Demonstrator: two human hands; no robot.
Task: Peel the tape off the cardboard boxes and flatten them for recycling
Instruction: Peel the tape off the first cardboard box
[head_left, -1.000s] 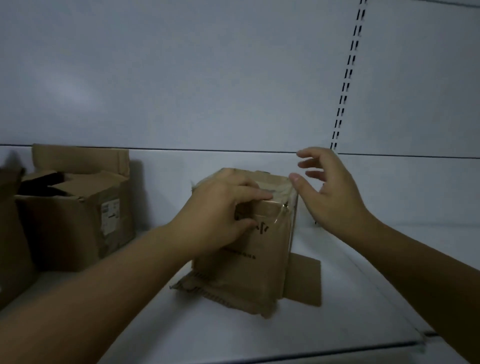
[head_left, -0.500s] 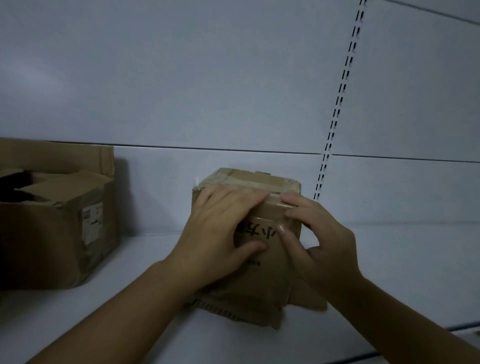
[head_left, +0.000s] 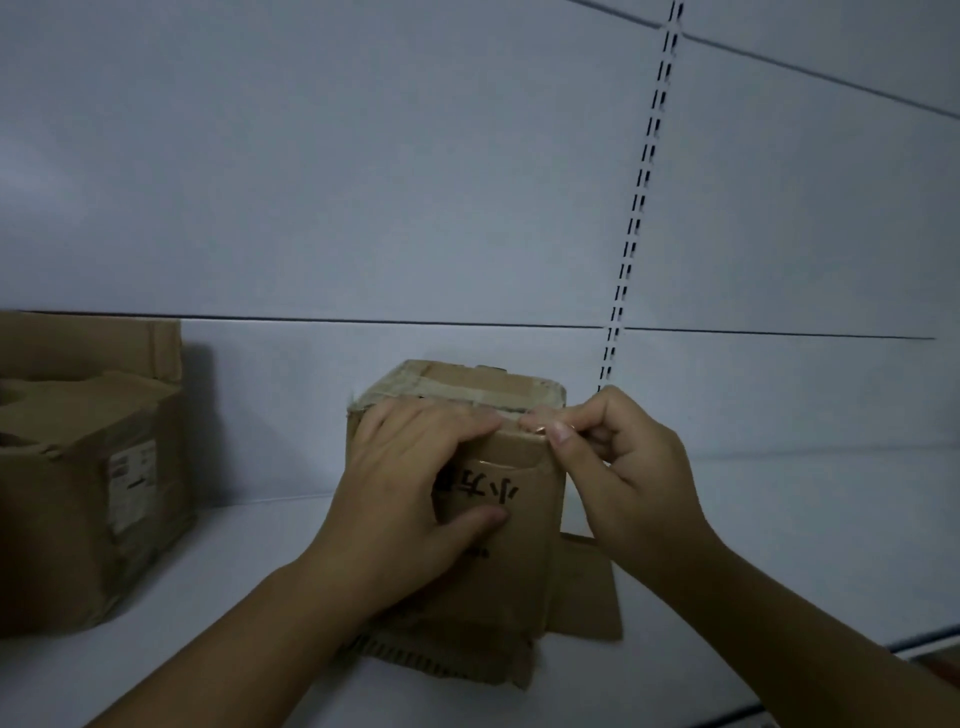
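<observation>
A small brown cardboard box stands upright on the white shelf, black characters printed on its front. Clear tape runs across its top and over the front edge. My left hand lies flat against the front face, fingers over the top edge, thumb pressed below the print. My right hand is at the box's top right corner, thumb and forefinger pinched on the tape end there. A loose flap sticks out at the box's lower right.
A bigger opened cardboard box with a white label stands at the left of the white shelf. A grey back panel with a slotted upright rises behind. The shelf's front edge runs at the lower right.
My right hand came from open beside the box onto its front, then rose to the top right corner and pinched the tape. The left hand stayed on the front face.
</observation>
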